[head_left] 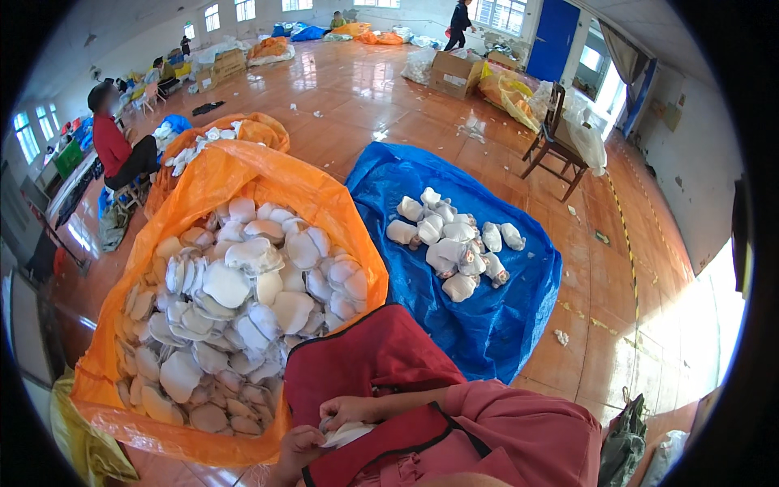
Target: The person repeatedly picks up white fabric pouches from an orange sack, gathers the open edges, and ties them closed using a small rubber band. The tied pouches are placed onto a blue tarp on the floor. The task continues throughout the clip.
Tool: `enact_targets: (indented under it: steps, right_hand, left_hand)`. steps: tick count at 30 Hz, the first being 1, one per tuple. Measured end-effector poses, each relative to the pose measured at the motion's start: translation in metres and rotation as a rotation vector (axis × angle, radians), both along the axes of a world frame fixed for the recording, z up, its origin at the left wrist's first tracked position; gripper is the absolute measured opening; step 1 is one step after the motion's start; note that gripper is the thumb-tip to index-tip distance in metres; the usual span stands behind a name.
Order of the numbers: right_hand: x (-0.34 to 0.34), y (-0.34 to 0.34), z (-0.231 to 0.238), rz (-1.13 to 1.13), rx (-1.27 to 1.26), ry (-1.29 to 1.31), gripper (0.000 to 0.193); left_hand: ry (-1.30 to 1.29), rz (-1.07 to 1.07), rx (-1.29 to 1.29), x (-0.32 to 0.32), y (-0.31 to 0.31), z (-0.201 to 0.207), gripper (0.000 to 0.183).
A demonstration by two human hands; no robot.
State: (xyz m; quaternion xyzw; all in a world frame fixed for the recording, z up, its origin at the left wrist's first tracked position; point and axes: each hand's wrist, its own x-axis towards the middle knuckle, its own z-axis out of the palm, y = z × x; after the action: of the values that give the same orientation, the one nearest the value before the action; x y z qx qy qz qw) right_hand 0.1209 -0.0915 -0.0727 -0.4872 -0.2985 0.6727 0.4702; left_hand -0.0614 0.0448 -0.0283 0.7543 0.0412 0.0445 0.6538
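Over my lap, my left hand [300, 445] pinches the edge of a small white fabric piece [349, 434]. My right hand [344, 411] has its fingers closed on the same piece, just beside the left. Part of the piece is hidden by a fold of the dark red apron [365, 357]. To the left stands a wide-open orange sack [324, 195] heaped with flat, rounded white fabric pieces [227, 284]. Ahead on the right, a blue sheet [503, 341] bears a small pile of plump white pieces [445, 253], some with brownish parts.
Another orange sack [264, 130] with white pieces is behind the first. A person in red [114, 146] sits at the left. A wooden chair [558, 146] stands at the right. Cardboard boxes [451, 75] and more sacks line the far side; a person walks there.
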Motion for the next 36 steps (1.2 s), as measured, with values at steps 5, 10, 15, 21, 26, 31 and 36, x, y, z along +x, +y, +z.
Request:
enact_targets:
  steps: [5, 10, 15, 21, 26, 31, 36]
  right_hand:
    - [0.001, 0.000, 0.016, 0.053, 0.054, -0.275, 0.023]
    - [0.004, -0.001, -0.003, -0.015, 0.080, -0.296, 0.031]
    - [0.007, 0.006, 0.020, -0.152, 0.325, -0.391, 0.034]
    - [0.013, 0.037, 0.027, -0.453, 0.418, -0.677, 0.035]
    - [0.001, 0.063, 0.013, -0.689, 0.276, -0.739, 0.037]
    - [-0.007, 0.060, -0.004, -0.670, 0.208, -0.714, 0.036]
    - [-0.003, 0.058, -0.018, -0.636, 0.147, -0.724, 0.037]
  left_hand:
    - [0.009, -0.098, -0.015, -0.008, 0.012, 0.002, 0.021]
    - [0.021, -0.079, 0.145, -0.003, 0.008, 0.023, 0.023]
    - [-0.047, -0.080, 0.259, 0.008, 0.019, 0.052, 0.027]
    - [-0.187, 0.086, 0.885, 0.031, 0.036, 0.078, 0.026]
    - [0.187, 0.202, 0.994, 0.048, 0.036, 0.081, 0.034]
    - [0.378, 0.172, 0.991, 0.056, 0.007, 0.065, 0.068]
    - [0.333, 0.288, 1.134, 0.067, -0.014, 0.028, 0.071]
